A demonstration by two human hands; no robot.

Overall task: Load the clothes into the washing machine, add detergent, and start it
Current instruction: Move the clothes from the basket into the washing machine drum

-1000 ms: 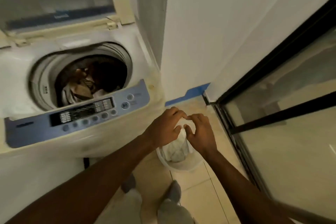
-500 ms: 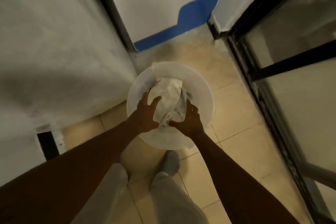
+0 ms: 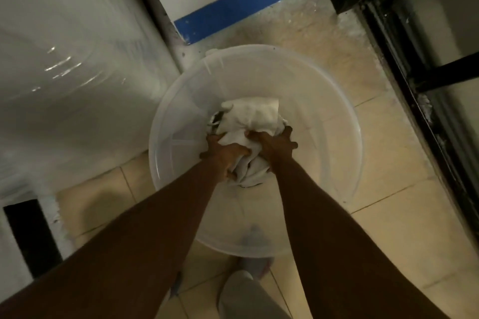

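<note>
2 hands are sunk in the translucent bucket on the tiled floor: left hand and right hand are both closed on the white clothes, whose bulk extends toward 12 o'clock from the fingers, so I judge the lift goes straight up.

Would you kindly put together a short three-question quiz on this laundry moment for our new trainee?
1. True or false: both hands are down inside the bucket.
2. What do the left hand and right hand grip?
3. The bucket stands on: A) the washing machine; B) the tiled floor; C) a shelf.

Key
1. True.
2. A bundle of white cloth.
3. B.
</note>
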